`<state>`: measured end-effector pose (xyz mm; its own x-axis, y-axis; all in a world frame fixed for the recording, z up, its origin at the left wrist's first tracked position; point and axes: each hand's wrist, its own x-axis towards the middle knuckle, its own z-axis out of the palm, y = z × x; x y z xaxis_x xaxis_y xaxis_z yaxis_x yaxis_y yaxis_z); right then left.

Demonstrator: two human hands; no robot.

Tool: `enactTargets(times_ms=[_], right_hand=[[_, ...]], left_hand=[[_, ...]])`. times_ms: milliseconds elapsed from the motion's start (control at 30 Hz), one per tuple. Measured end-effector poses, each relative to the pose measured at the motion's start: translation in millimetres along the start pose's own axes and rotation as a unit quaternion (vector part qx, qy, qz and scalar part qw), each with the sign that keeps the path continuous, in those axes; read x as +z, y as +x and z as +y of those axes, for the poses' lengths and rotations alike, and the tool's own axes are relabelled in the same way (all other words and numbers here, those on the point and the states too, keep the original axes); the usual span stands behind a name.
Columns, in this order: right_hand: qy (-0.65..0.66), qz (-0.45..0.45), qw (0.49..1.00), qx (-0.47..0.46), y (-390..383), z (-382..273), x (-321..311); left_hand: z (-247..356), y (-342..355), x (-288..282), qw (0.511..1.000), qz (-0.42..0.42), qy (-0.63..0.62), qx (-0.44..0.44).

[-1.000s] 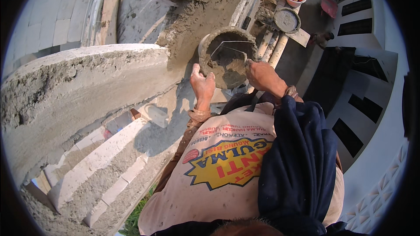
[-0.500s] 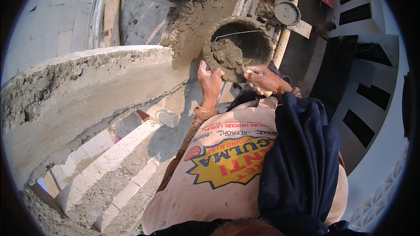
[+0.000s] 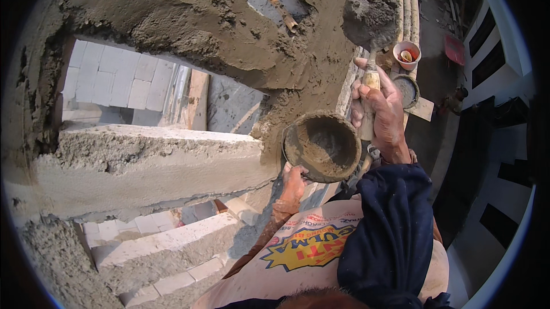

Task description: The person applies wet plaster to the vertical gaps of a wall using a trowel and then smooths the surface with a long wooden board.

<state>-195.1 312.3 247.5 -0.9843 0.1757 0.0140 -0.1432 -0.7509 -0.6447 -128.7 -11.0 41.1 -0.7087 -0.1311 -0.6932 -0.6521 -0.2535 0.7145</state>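
My right hand is closed round the pale handle of a trowel, held out ahead of me. A heap of wet grey mortar covers the trowel's blade. With my left hand I grip the near-left rim of a mortar-crusted bucket. The bucket is tilted so its inside shows, with a coat of mortar on its wall and bottom. Left of the bucket, wet mortar coats the wall frame, which meets a pale block beam.
A white bucket with red inside and a round mortar pan stand at the right beside bamboo poles. A bamboo piece lies by an upper gap. Farther down are a red wheelbarrow tray and another person.
My right hand has lifted the loaded trowel out of the bucket and carried it forward, above the wall. My left hand keeps hold of the bucket. The view has shifted.
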Motion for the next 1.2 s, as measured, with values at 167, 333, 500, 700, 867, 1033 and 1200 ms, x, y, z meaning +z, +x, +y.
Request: enactTargets(times_ms=[167, 333, 500, 700, 867, 1033, 1200], right_hand=[[-0.076, 0.208, 0.921, -0.322, 93, 29, 35], [-0.35, 0.101, 0.892, -0.267, 108, 153, 7], [-0.232, -0.192, 0.953, 0.034, -11, 150, 5], [0.186, -0.109, 0.953, 0.214, 116, 103, 6], [0.172, -0.143, 0.938, 0.263, 96, 102, 111], [0.006, -0.187, 0.952, 0.244, 74, 111, 104], [-0.265, -0.236, 0.923, 0.147, 2, 131, 97]], left_hand=[[13, -30, 7, 0.997, 0.037, -0.05, 0.035], [6, -4, 27, 0.998, 0.066, -0.012, -0.004], [16, -19, 36, 0.994, 0.101, -0.03, -0.014], [-8, -7, 28, 0.995, 0.062, 0.019, 0.071], [-21, -18, 23, 0.996, 0.073, -0.045, 0.038], [-29, -17, 14, 0.996, 0.091, -0.016, -0.005], [-36, 5, 4, 0.994, 0.108, 0.012, -0.005]])
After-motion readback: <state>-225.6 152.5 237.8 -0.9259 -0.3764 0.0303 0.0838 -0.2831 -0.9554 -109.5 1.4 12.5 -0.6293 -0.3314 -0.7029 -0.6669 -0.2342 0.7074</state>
